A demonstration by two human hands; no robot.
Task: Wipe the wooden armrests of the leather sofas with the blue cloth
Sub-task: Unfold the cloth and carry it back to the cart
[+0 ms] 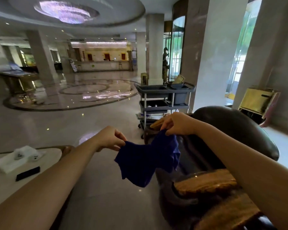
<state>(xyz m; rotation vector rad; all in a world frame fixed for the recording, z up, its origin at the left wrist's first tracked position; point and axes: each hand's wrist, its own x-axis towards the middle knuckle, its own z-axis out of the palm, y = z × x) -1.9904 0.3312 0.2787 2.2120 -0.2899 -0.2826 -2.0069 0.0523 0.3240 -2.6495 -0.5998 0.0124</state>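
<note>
My left hand (110, 138) and right hand (176, 122) hold the cloth (146, 161) between them in the air, each pinching an upper edge with thumb and fingertips closed tight on the fabric. The cloth, dark blue, sags in loose folds below both hands, its lower corner hanging free above the floor (56, 120). It touches no armrest. The sofa (236, 127), dark leather with a rounded back, stands to my right; its near wooden armrest (204, 185) lies below my right forearm, and a second armrest (156, 123) shows just behind my right hand, partly hidden by it. To my left a pale desk (0, 183) carries a white tray (15, 159) with two small white pieces on it and a flat black object (27, 173) just beside the tray. A grey cart (163, 100) with three shelves stands beyond the sofa, next to a pillar (211, 52). A gold bin (258, 102) sits behind the sofa on the right.
</note>
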